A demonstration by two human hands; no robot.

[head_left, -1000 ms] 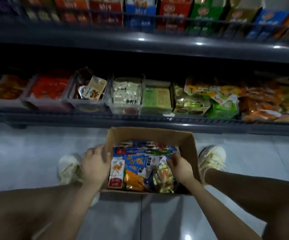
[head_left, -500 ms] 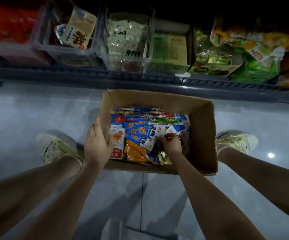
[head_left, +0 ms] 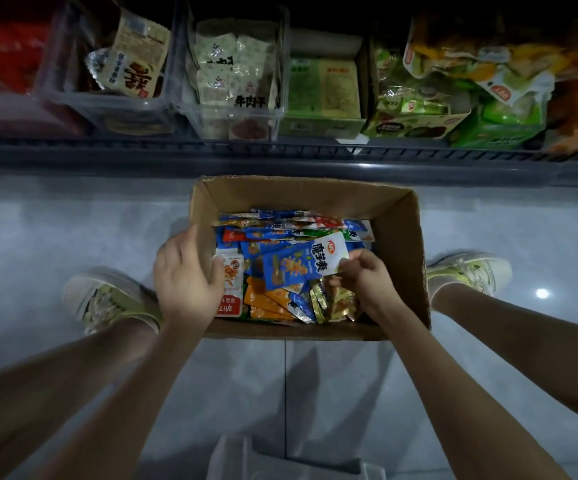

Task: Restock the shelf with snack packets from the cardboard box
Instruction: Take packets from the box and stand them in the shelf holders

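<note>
Pale tiled floor (head_left: 73, 220) runs beneath a dim, low shelf (head_left: 280, 161), whose clear bins (head_left: 232, 109) and open cartons already carry stock. Just in front of the shelf rail, between the person's feet, stands the cardboard box (head_left: 394, 237), open at the top and filled with a loose heap of snack packets (head_left: 273, 303). The left hand (head_left: 187, 278) grips the box's left wall, fingers outside and thumb inside, touching a white-and-red packet (head_left: 232, 285). The right hand (head_left: 367, 282) pinches the blue packet (head_left: 301, 268) by its right edge, so that it stands tilted above the heap, its far end near the others. I read this as the lifting-out step, with nearly all of the restocking yet to do. I judge the main risk to be the hold itself: a pinch at one edge of slick film may slip, and the packet would fall back or onto the floor. Overlapping neighbours may also be dragged up and spilled over the wall. If the left hand lets go, the light box may slide on the smooth tiles. I cannot tell which bin matches this packet, so misplacement in the poor light is likely.
</note>
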